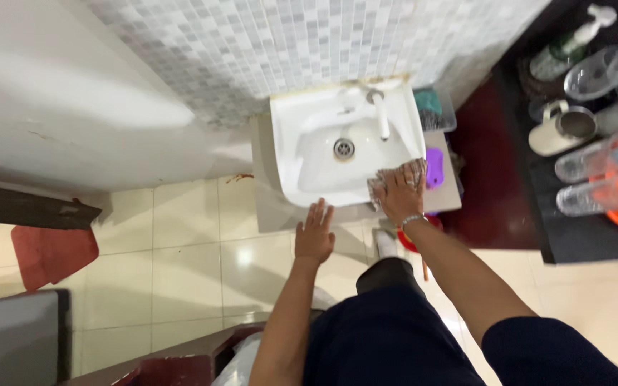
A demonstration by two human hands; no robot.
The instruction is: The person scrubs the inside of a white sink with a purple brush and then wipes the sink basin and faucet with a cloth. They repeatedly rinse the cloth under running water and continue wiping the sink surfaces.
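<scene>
A white wall-mounted sink (pixel 302 118) with a metal tap (pixel 379 111) and a round drain (pixel 343 148) sits below a grey mosaic wall. My right hand (pixel 399 194) presses a checked cloth (pixel 408 174) against the sink's front right rim. My left hand (pixel 315 232) hovers flat with fingers apart just below the sink's front edge, holding nothing. A bracelet sits on my right wrist.
A purple object (pixel 434 167) lies on the ledge right of the sink. A dark counter (pixel 574 246) at the right carries a white mug (pixel 556 130), glasses and a pump bottle (pixel 570 43). A red mat (pixel 53 251) lies on the tiled floor at left.
</scene>
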